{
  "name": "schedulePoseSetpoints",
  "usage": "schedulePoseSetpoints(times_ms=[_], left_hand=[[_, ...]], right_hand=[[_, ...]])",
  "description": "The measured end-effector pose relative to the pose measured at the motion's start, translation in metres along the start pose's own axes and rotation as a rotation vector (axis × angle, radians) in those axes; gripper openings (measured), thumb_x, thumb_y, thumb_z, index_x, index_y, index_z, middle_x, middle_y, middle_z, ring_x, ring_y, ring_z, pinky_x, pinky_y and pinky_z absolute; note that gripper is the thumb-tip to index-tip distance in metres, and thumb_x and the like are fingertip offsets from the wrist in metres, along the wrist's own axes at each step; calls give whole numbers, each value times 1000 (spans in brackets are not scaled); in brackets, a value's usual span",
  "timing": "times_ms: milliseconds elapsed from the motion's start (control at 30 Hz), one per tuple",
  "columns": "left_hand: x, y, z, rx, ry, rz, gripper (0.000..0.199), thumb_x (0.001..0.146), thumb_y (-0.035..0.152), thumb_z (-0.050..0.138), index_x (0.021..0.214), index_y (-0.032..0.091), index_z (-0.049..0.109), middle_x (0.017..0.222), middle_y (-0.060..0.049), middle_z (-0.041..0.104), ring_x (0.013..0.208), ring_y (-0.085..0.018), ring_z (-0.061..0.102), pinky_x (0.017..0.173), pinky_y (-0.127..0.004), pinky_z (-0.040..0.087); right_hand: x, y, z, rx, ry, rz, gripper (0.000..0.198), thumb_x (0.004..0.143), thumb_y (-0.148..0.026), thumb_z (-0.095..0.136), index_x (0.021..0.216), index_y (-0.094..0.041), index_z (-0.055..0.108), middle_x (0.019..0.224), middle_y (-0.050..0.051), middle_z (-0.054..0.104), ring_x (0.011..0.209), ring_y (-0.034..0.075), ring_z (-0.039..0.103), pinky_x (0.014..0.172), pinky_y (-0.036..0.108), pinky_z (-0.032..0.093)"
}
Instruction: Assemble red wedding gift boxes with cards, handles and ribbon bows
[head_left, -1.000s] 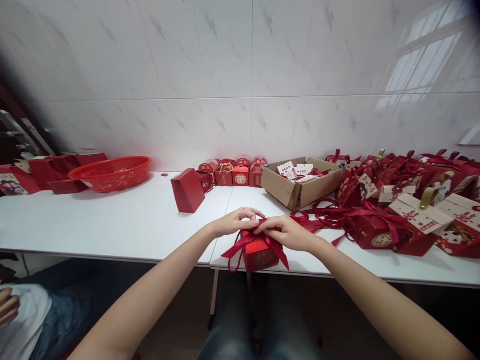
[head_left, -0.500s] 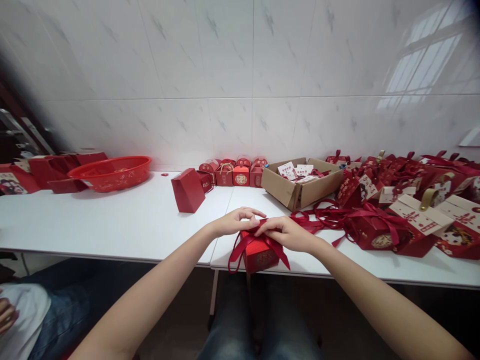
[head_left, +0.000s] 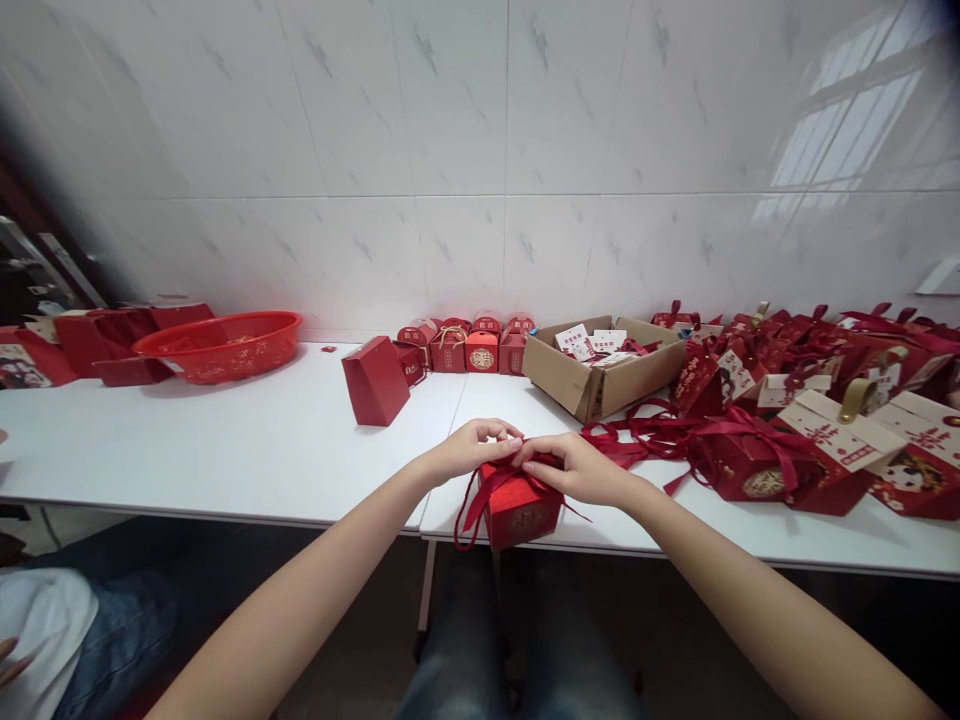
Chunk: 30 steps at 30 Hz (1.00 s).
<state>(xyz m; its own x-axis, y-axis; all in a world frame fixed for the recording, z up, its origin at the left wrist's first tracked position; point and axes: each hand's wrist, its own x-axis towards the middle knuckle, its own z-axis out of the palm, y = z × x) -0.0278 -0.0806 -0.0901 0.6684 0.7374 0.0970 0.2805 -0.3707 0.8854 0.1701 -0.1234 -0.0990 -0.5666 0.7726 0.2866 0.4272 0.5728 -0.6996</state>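
Note:
At the front edge of the table sits a small red gift box (head_left: 523,512) with a gold emblem on its near face. Dark red ribbon (head_left: 487,490) lies over its top, with a loop hanging down the left side. My left hand (head_left: 477,449) is closed at the top left of the box, its fingertips pinching the ribbon. From the right, my right hand (head_left: 574,466) pinches the ribbon too, fingers bent and close to the left fingertips. The knot or crossing of the ribbon is mostly hidden under my fingers.
An open cardboard box (head_left: 600,375) holds white cards and red pieces. Several finished-looking red gift boxes (head_left: 757,470) crowd the right side, near loose ribbon (head_left: 637,432). A plain red box (head_left: 375,382) and a red basin (head_left: 225,350) stand left. A person's jeans (head_left: 120,630) show at lower left.
My fingers have shifted slightly at the top of the box. The ribbon end on the box's right side has swung outward and now shows as a thin strip.

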Motion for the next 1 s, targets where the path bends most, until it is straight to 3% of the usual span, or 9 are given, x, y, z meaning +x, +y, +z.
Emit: schedulePoseSetpoints(times_ms=[300,433,600,767,1000], left_hand=[[-5,0,7,146,137,26,23,75,39,61,66,17,62,103,-8,63,99,-22,55,89,-35,42],[-6,1,9,143,169,50,19,77,36,60,81,18,66,103,-8,63,101,-22,54,88,-34,42],[-7,2,15,59,209,41,24,76,38,61,69,16,63,95,-6,65,87,-19,57,78,-31,43],[-9,2,21,7,244,3,26,71,41,68,67,15,63,89,-5,65,82,-17,58,75,-28,44],[-9,-1,22,-21,232,-20,29,66,42,73,63,14,64,89,-6,65,81,-18,60,77,-29,45]], right_hand=[[-3,-1,-2,40,-54,14,23,86,-26,50,95,-19,70,91,5,71,81,18,62,74,28,46],[-4,2,1,109,52,27,19,87,-30,50,97,-19,63,93,4,65,82,16,58,74,28,45],[-5,6,2,241,111,129,21,88,-38,48,95,-20,53,65,-3,51,58,11,46,55,22,38],[-5,6,1,174,160,114,22,86,-40,50,90,-19,52,71,-1,54,62,11,47,54,22,36],[-5,12,6,170,189,119,19,87,-38,49,91,-19,51,63,-4,49,56,10,42,52,21,31]])
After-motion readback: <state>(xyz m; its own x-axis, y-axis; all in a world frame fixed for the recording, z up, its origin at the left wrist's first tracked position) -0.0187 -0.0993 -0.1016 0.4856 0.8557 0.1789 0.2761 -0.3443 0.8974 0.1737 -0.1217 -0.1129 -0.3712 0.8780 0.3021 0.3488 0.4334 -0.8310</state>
